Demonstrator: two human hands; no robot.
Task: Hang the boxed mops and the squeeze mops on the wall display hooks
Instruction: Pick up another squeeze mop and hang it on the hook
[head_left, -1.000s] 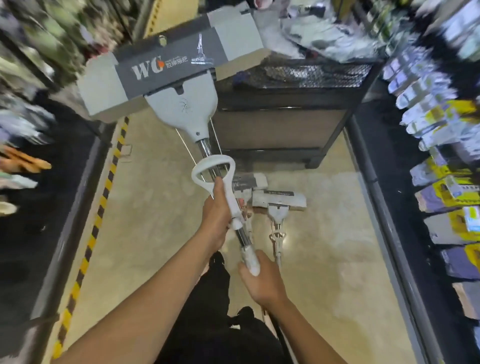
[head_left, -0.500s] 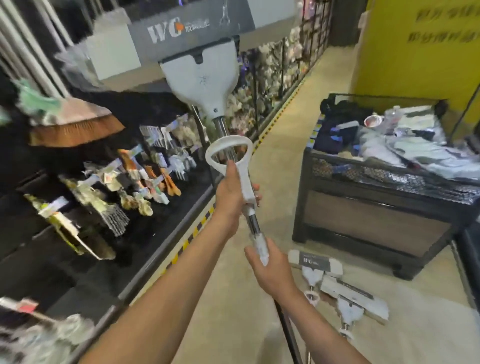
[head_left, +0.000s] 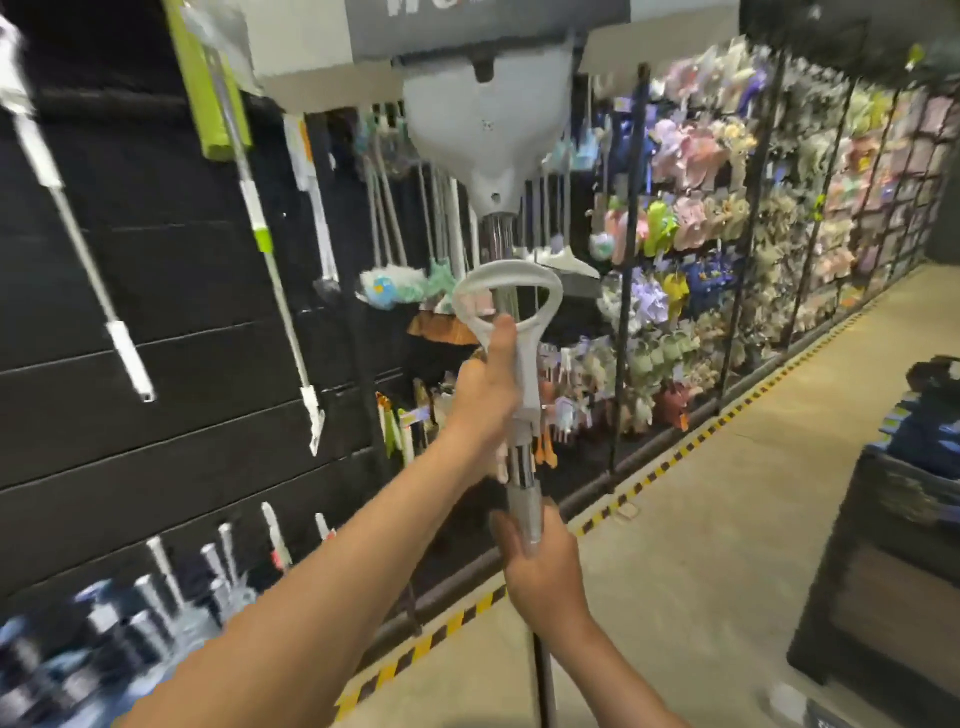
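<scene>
So the squeeze mop (head_left: 488, 156) is up in the air now, head-end at 12 o'clock with its boxed sponge head cut off by the top of the view, and the shaft runs straight down the middle to about 6 o'clock. The left hand (head_left: 485, 395) is wrapped around the white squeeze lever (head_left: 506, 306) and the pole just below its loop, thumb pointing up. The right hand (head_left: 540, 566) is closed around the clear grip section lower down the shaft, near 6 o'clock.

What's changed: a second ago the view was pointing down at the floor, with two more mops lying there next to the dark bin. Half a second ago it was swinging toward the shelves. Now it faces the black slatted wall (head_left: 156, 291) squarely, and those floor mops are out of sight. Both hands have kept the same hold throughout. I'd read that as the pickup being done and the carry nearly over, so this mop is lined up for a hook.

Around it: other long-handled mops (head_left: 280, 270) already hang on the wall from 9 to 11 o'clock, dusters (head_left: 400, 283) just left of the lever, and a wire rack (head_left: 727, 208) of fluffy stuff at 2 o'clock. I can't pick out a free hook through the blur, so finding one looks like the next fiddly bit. The dark bin (head_left: 883, 545) sits at 4 o'clock.
</scene>
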